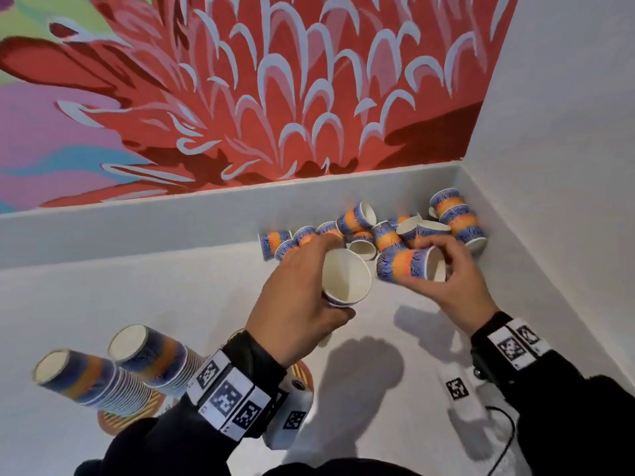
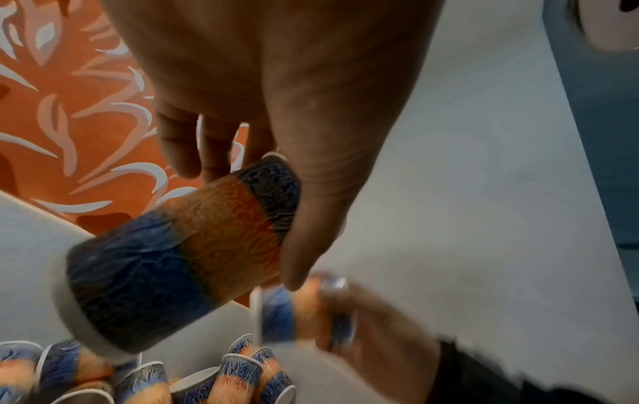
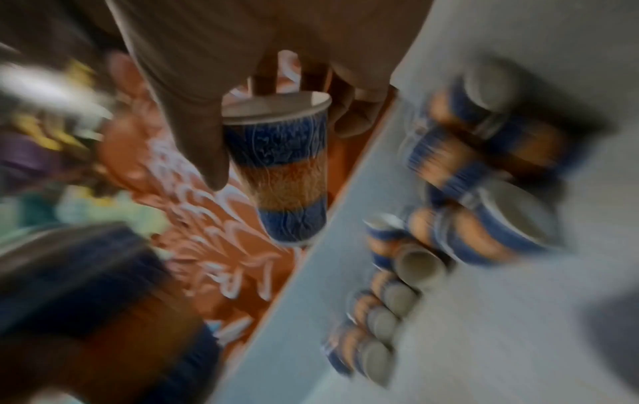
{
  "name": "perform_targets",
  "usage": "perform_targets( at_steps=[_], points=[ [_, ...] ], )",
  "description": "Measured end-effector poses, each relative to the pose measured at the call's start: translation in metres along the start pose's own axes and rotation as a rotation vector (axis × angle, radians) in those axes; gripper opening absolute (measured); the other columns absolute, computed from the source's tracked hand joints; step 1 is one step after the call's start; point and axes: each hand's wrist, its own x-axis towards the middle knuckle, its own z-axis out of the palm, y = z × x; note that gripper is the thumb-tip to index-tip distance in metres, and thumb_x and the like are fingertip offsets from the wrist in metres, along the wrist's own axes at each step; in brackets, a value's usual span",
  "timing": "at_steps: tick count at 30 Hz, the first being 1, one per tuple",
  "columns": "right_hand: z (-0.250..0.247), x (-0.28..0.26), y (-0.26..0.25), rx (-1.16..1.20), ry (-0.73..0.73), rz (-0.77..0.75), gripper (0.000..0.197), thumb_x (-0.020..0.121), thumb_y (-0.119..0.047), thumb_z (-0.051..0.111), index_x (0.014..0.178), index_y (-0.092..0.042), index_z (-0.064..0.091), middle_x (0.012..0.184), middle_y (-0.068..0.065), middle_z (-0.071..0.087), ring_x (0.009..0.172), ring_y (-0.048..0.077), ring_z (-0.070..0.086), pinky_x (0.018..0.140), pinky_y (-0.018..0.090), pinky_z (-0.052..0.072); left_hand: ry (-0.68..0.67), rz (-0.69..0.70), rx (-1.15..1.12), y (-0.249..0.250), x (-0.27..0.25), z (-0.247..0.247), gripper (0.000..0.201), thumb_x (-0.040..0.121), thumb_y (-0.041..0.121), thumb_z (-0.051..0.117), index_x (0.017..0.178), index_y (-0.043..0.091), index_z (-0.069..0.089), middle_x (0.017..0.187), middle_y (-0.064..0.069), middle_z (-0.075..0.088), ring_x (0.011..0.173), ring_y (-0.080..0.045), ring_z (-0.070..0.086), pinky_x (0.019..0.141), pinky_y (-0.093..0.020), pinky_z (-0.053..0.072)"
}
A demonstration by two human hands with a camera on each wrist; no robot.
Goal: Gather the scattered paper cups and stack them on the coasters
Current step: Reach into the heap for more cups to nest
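The left hand (image 1: 295, 304) grips a cup (image 1: 347, 281), mouth toward the camera; the right hand (image 1: 453, 280) holds another cup (image 1: 409, 264) sideways. Loose cups (image 1: 378, 231) lie behind. Two stacks (image 1: 113, 376) stand upside down on coasters (image 1: 113, 422) on the tabletop (image 1: 137, 297).

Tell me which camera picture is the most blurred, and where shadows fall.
Right wrist view: most blurred, only the held cup is fairly sharp. Left wrist view: held cup sharp, right hand smeared. Head view: mostly sharp; shadows of both hands fall on the white surface.
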Motion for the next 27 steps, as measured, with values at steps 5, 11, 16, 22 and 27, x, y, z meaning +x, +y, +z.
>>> perform_targets(
  at_steps=[5,11,16,22,27],
  points=[
    [-0.039,0.011,-0.114,-0.058,-0.105,-0.246,0.05,0.076,-0.045,0.084,0.123,-0.032,0.069,0.111,-0.018,0.061,0.106,0.017,0.064,0.082,0.035,0.055,-0.063,0.01,0.072,0.007,0.013,0.011,0.089,0.066,0.03,0.089,0.14,0.036,0.043,0.132,0.009,0.059,0.119,-0.02,0.053,0.091,-0.04,0.049],
    [-0.019,0.006,-0.137,-0.181,-0.242,-0.355,0.074,0.073,-0.048,0.086,0.139,-0.03,0.06,0.116,-0.013,0.06,0.112,0.011,0.061,0.093,0.023,0.048,-0.134,-0.003,-0.101,0.014,0.02,0.014,0.11,0.063,0.028,0.093,0.152,0.041,0.029,0.134,0.018,0.061,0.12,-0.009,0.06,0.093,-0.037,0.054],
    [0.023,0.007,-0.113,0.101,-0.259,-0.253,0.097,0.069,-0.052,0.086,0.151,-0.034,0.036,0.132,-0.001,0.058,0.129,0.019,0.056,0.106,0.031,0.047,-0.099,-0.079,-0.261,0.007,0.02,0.006,0.103,0.063,0.019,0.094,0.144,0.042,0.034,0.118,0.031,0.061,0.1,0.016,0.059,0.075,-0.006,0.044],
    [0.121,0.03,-0.014,0.117,-0.278,0.204,0.058,0.086,-0.052,0.069,0.134,-0.022,0.056,0.124,0.001,0.064,0.105,0.008,0.061,0.096,0.035,0.049,0.032,-0.163,-0.23,-0.009,0.024,-0.029,0.097,0.058,0.03,0.095,0.137,0.041,0.04,0.109,0.027,0.062,0.088,0.001,0.062,0.072,-0.011,0.046],
    [0.2,0.01,0.065,-0.285,-0.657,0.243,0.098,0.066,-0.056,0.092,0.147,-0.025,0.046,0.142,0.009,0.054,0.129,0.028,0.056,0.108,0.048,0.048,0.105,-0.173,-0.206,-0.021,0.023,-0.058,0.095,0.058,0.027,0.099,0.133,0.043,0.043,0.111,0.028,0.062,0.094,0.005,0.064,0.073,-0.012,0.048]
  ],
)
